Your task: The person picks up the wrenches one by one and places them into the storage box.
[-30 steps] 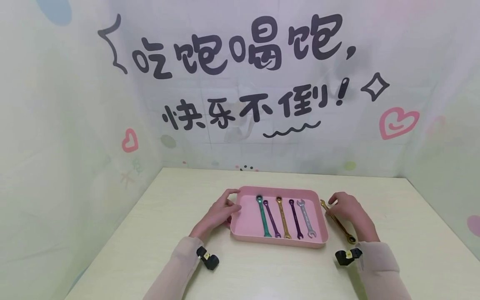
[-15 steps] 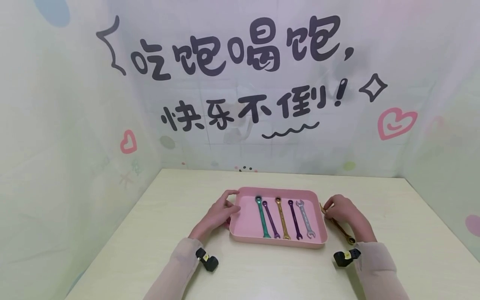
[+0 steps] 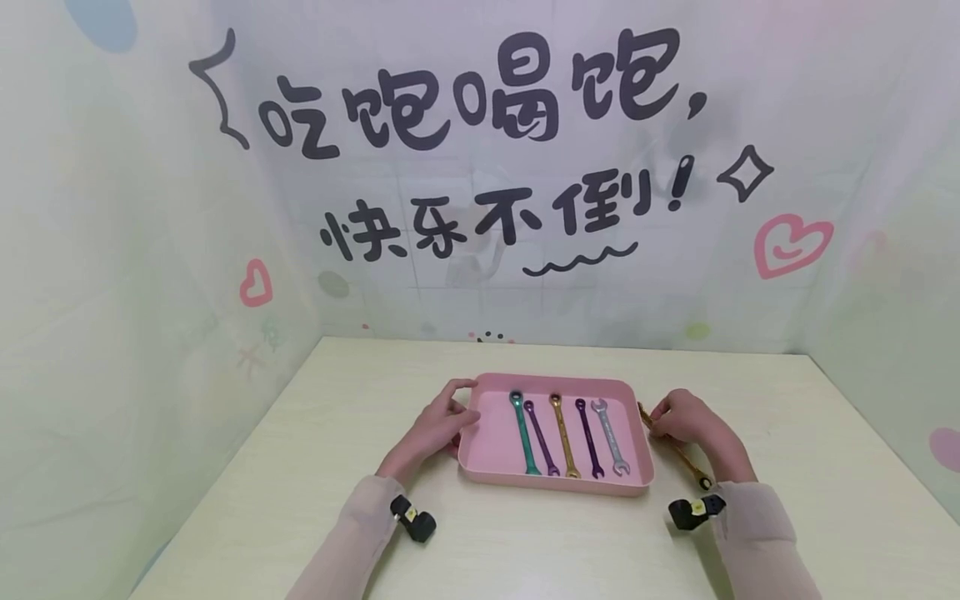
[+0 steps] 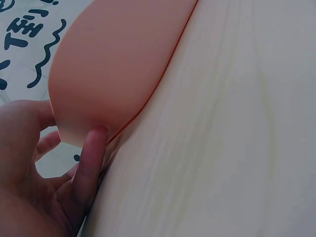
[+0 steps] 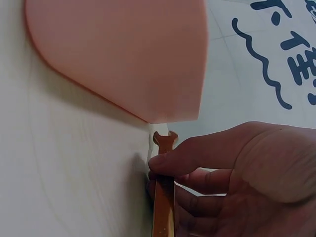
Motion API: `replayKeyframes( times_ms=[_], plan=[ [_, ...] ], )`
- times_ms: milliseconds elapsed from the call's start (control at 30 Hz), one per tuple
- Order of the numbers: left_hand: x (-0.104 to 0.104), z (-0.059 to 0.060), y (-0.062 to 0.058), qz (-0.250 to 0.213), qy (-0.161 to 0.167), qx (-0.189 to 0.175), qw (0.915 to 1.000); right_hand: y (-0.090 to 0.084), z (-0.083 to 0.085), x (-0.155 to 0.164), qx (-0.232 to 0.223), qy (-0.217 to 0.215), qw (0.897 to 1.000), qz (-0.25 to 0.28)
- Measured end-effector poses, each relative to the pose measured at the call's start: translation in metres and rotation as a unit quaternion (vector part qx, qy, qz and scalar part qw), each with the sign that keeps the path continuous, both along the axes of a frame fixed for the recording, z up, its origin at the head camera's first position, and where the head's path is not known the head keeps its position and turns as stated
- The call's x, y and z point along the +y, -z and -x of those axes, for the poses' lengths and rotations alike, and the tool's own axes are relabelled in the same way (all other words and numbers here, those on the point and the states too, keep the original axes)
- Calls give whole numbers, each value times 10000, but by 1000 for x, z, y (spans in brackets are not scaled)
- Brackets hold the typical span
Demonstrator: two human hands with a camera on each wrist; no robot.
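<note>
A pink tray lies on the table, and several combination wrenches are lined up in it: a teal one, a purple one, a gold one, a dark purple one and a silver one. At the tray's left end my left hand grips the wall, fingers at the rim and against the outer side. Just outside the right wall, my right hand pinches another gold wrench between thumb and fingers. Its open-end jaw points at the tray, its ring end toward my wrist.
The pale wooden table runs back to a printed white curtain with black lettering, and curtains hang on both sides. Black cameras are strapped over the sleeves at both wrists.
My right thumb and fingers have closed on the gold wrench beside the tray, and it has shifted slightly. The left hand and the wrenches in the tray stay as they were.
</note>
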State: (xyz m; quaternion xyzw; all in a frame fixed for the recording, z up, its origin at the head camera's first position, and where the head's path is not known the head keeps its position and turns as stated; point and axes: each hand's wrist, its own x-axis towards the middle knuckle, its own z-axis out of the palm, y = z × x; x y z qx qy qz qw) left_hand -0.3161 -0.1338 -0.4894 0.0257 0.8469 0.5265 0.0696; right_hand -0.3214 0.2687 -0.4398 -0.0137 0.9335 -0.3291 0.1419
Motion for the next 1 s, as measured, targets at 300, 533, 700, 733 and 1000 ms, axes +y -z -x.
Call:
replayKeyframes(
  times_ms=[300, 533, 700, 733, 1000],
  plan=[
    [1, 0, 0, 2, 37, 14, 10000, -1, 3, 8, 73, 143, 9995, 271],
    [0, 0, 1, -40, 40, 28, 10000, -12, 2, 9, 420, 274, 9967, 645],
    [0, 0, -1, -20, 15, -8, 10000, -19, 1, 8, 630, 227, 9953, 694],
    [0, 0, -2, -21, 15, -8, 10000, -19, 0, 8, 667, 214, 9950, 710],
    [0, -1, -2, -24, 28, 24, 10000, -23, -3, 8, 474, 160, 9934, 1030]
  ],
)
